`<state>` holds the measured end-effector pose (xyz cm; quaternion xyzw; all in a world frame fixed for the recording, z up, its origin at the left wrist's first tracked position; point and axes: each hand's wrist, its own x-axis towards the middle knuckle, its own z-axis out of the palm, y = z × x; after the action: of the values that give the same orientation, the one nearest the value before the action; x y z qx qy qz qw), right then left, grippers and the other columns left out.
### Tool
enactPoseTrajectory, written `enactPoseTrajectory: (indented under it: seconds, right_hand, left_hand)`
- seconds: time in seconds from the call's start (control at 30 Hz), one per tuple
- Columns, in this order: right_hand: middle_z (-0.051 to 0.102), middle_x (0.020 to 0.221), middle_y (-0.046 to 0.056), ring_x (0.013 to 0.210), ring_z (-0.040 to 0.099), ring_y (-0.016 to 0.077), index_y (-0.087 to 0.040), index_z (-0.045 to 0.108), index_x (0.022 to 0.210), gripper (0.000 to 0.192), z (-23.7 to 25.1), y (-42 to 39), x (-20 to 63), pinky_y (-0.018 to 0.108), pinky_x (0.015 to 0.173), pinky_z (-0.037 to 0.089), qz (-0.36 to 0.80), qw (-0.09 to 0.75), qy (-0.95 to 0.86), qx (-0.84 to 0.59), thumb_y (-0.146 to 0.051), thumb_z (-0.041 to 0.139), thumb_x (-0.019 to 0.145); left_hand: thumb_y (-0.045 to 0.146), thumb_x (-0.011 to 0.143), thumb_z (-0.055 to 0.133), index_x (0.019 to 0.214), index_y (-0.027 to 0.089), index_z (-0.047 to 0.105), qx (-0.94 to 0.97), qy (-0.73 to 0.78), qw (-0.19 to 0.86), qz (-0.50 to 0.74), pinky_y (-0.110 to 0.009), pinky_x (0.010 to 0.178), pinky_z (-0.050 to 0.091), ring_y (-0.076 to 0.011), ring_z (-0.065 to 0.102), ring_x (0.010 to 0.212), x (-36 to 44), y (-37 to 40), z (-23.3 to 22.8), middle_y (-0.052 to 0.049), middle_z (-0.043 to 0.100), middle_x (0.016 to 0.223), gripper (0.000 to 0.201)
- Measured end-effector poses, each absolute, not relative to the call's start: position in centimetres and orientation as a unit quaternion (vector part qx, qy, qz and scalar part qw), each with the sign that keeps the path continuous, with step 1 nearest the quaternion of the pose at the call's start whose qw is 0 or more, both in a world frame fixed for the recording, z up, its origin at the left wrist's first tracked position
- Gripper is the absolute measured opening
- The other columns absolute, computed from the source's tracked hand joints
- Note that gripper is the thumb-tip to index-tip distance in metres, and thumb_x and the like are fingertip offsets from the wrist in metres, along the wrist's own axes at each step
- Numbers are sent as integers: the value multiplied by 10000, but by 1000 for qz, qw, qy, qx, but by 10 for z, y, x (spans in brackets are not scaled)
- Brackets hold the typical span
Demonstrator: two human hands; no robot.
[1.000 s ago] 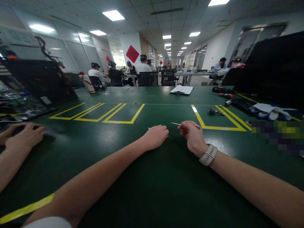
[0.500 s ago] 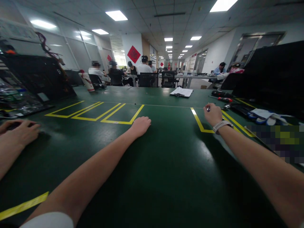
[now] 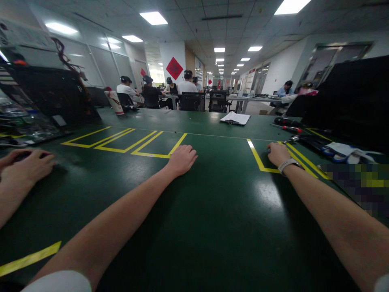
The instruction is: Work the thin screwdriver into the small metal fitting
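My left hand rests palm down on the green tabletop, its fingers curled together beside the near corner of a yellow tape outline. Whatever lies under its palm, if anything, is hidden. At the right, my right hand, with a pale wristband, is closed low over another yellow tape outline. A small dark thing shows at its fingertips, too little of it to name. Just beyond that hand lies a metal-tipped tool, partly hidden.
Another person's hand is at the left edge. A clipboard with paper lies at the back. Screwdrivers, gloves and a dark monitor stand or lie at right. A white-and-red cup stands back left.
My right hand has come down toward the table and turned, so the glinting thing in its fingers shows less. My left hand has shifted slightly. The view has swung a little left.
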<state>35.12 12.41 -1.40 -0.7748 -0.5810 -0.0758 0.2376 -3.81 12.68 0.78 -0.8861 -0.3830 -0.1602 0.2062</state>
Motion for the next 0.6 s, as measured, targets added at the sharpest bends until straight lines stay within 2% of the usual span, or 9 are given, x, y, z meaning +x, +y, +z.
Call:
enactPoseTrajectory:
  seconds: [0.13,0.27,0.37,0.43,0.47,0.53,0.6]
  right_hand:
    - [646,934,173,956,536,317,-134,643,794,204,-9,109,334,432,810,380,-48,268,-613,-742,-65,500,667]
    - [646,841,111,849,557,276,-177,633,797,164,-6,84,296,414,759,409,-9,335,-637,-694,-124,500,717]
    - [640,806,46,793,576,225,-212,616,800,109,-6,54,254,375,748,437,40,391,-671,-628,-184,525,748]
    - [640,822,16,792,585,197,-228,603,815,81,-5,31,225,341,743,454,74,418,-690,-587,-223,544,760]
    - [636,818,8,772,589,185,-232,598,821,78,-4,20,212,328,720,464,102,433,-696,-564,-232,541,767]
    - [623,825,16,753,588,185,-227,592,853,87,-1,0,192,335,690,474,249,500,-664,-496,-230,546,780]
    - [614,855,17,765,579,180,-230,591,890,128,1,-13,179,325,688,474,339,526,-625,-467,-254,599,764]
  left_hand:
    - [285,911,319,885,131,576,-924,-297,170,-173,-371,772,392,-222,516,847,-15,95,8,-110,564,891,301]
    - [311,910,338,901,142,555,-956,-230,99,-151,-317,704,419,-180,529,788,13,57,8,-81,566,897,276]
    - [303,884,407,1010,151,515,-962,-208,67,-161,-317,752,441,-190,531,885,23,39,9,-85,553,1014,225]
    - [303,852,474,1082,153,473,-960,-208,51,-182,-337,811,445,-210,512,968,25,34,9,-93,526,1100,275]
    - [305,834,504,1098,156,457,-957,-211,42,-195,-347,835,444,-217,502,996,24,33,9,-95,514,1126,307]
    - [300,806,545,1090,165,444,-951,-219,21,-216,-357,848,450,-220,494,1009,22,33,9,-94,502,1132,330]
    - [275,791,558,1074,177,441,-948,-225,4,-227,-356,834,460,-217,498,999,20,33,8,-88,499,1117,322]
